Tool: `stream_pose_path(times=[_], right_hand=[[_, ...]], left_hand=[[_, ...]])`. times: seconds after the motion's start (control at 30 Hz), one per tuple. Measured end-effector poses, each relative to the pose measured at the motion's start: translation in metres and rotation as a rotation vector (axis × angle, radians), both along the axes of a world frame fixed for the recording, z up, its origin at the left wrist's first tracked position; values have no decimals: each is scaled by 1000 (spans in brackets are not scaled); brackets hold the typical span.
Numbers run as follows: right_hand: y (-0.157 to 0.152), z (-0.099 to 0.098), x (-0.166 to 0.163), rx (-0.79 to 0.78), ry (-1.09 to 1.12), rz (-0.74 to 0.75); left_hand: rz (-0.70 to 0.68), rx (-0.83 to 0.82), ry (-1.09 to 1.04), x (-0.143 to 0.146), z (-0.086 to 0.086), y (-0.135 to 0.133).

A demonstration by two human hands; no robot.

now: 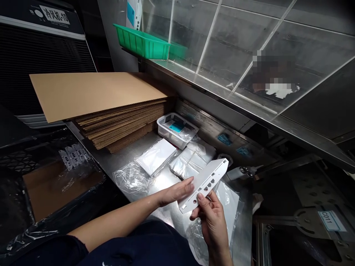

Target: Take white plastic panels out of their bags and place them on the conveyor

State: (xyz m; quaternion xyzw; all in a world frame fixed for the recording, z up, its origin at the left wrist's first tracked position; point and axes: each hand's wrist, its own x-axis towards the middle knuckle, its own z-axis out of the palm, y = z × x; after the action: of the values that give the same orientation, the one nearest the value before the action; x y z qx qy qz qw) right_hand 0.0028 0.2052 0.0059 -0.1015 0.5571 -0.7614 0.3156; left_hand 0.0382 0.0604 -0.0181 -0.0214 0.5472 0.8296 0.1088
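A white plastic housing with a row of port cut-outs along its edge is held tilted above the metal table. My right hand grips its lower edge between thumb and fingers, next to a round hole. Against the flat face on the other side rests my left hand, its fingers stretched out. Just beyond the housing lies a pile of clear plastic bags. A white flat piece in clear film lies to the left of them, and another white bagged piece is partly hidden behind my right hand.
Stacked cardboard sheets fill the table's back left. A clear plastic tub stands beside them. Above runs a metal shelf with a green bin. A white bottle lies at right; a lined crate with white parts is at left.
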Motion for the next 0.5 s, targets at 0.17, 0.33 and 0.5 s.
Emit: stream_pose_path(times=[0.17,0.33,0.5], right_hand=[[0,-31,-20,96,163,167],[-31,-82,-77,793,965,163],[-67,-118,-102,995,1119,299]], left_hand=[[21,-30,-4,14,-15,-19],[377,70,-309,51,-31,-52],[540,126,-458,91,-34,-74]])
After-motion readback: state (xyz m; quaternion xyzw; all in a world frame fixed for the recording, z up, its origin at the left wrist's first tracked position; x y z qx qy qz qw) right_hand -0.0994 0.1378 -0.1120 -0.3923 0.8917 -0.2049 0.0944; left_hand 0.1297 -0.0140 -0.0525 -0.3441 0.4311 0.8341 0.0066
